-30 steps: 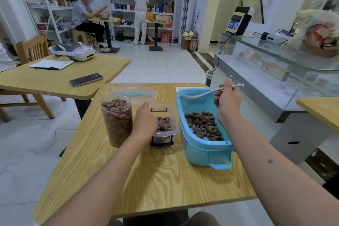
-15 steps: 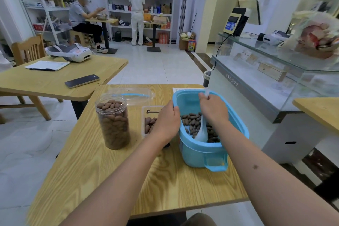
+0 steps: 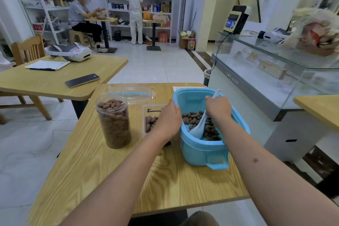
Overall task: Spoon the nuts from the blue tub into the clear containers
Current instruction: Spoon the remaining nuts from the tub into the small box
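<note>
I sit at a wooden table (image 3: 113, 176) in a shop with shelves at the back and a glass counter (image 3: 275, 71) on my right. The blue tub (image 3: 201, 150) stands on the table's right side, with brown nuts (image 3: 194, 120) heaped in its bottom. My right hand (image 3: 218, 107) is curled round the handle of a white spoon (image 3: 199, 128), whose bowl is down among the nuts near the tub's near wall. My left hand (image 3: 167, 119) rests against the tub's left rim; I cannot tell whether its fingers grip the rim or only lie on it. Under that hand sits a low clear container (image 3: 149, 121) holding a few nuts, just beside the tub. Further left stands a tall clear jar (image 3: 113, 121), open and full of nuts to the top. Behind these lies a clear lid (image 3: 132, 93) with a blue strip. On the neighbouring table lie a phone (image 3: 82, 80) and a white headset (image 3: 71, 53).
</note>
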